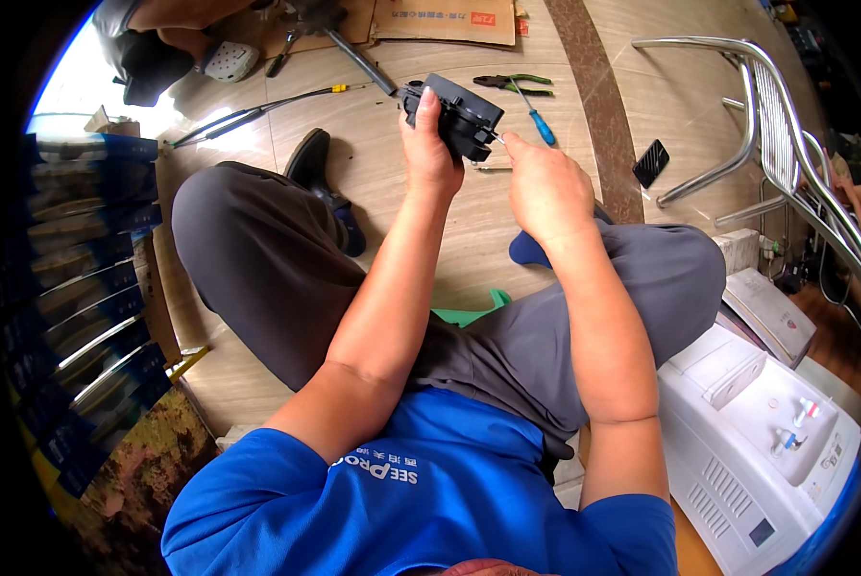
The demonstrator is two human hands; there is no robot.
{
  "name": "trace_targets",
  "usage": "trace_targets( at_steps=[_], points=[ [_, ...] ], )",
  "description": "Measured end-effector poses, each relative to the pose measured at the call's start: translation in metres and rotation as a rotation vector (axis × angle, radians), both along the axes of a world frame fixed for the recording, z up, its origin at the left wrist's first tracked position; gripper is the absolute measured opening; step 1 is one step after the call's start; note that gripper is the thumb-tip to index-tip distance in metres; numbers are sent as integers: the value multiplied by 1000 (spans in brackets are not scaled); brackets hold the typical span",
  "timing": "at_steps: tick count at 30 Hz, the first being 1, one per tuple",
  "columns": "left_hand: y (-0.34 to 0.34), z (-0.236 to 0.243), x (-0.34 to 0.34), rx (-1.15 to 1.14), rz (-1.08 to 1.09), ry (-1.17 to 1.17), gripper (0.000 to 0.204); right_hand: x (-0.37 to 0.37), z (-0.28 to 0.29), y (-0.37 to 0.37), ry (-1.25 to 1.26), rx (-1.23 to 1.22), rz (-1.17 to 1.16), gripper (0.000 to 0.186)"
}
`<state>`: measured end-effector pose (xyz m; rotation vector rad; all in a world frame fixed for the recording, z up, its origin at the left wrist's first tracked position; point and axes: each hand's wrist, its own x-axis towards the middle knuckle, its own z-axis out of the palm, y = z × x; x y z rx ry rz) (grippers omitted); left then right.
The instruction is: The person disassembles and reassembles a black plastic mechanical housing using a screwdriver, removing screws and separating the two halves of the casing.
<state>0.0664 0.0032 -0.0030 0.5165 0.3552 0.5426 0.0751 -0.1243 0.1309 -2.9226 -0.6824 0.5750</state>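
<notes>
Way off to the left of the black plastic assembly (464, 106) there's a stack of blue boxes (94, 259). Left of the assembly and a bit higher, you've got somebody else's pale clog (230, 61), then a black cable (250, 115) with a yellow end. The left grip (432, 149) is clamped on the assembly's left side, thumb up, so that's where the assembly sits. Just right of it: pliers (500, 82), a blue-handled screwdriver (544, 129), and the right grip (550, 192), fingers curled, index tip beside a thin metal shank at the assembly's lower right; honestly can't tell if it's pinched on that. Further right of the assembly: dark phone (651, 165), white water dispenser (718, 413), metal chair (776, 115).
</notes>
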Motion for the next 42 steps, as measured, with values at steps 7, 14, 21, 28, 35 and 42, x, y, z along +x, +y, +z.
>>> trace_targets(
  at_steps=[7,14,21,28,35,42],
  points=[
    [-11,22,1,223,52,-34,61,14,-26,1,137,-77,-126,37],
    [6,33,3,-161,-75,-79,57,19,-23,-25,-7,166,-147,39],
    [11,28,-2,-254,-106,-57,58,-3,20,-11,20,314,3,32],
    [9,26,-2,-151,-124,-80,57,-5,18,-12,-47,355,73,33],
    [7,28,-3,-158,-144,-71,54,-3,14,-15,-36,369,80,32],
    [10,19,1,-19,-107,-63,41,-5,9,-16,-43,288,53,35]
  ],
)
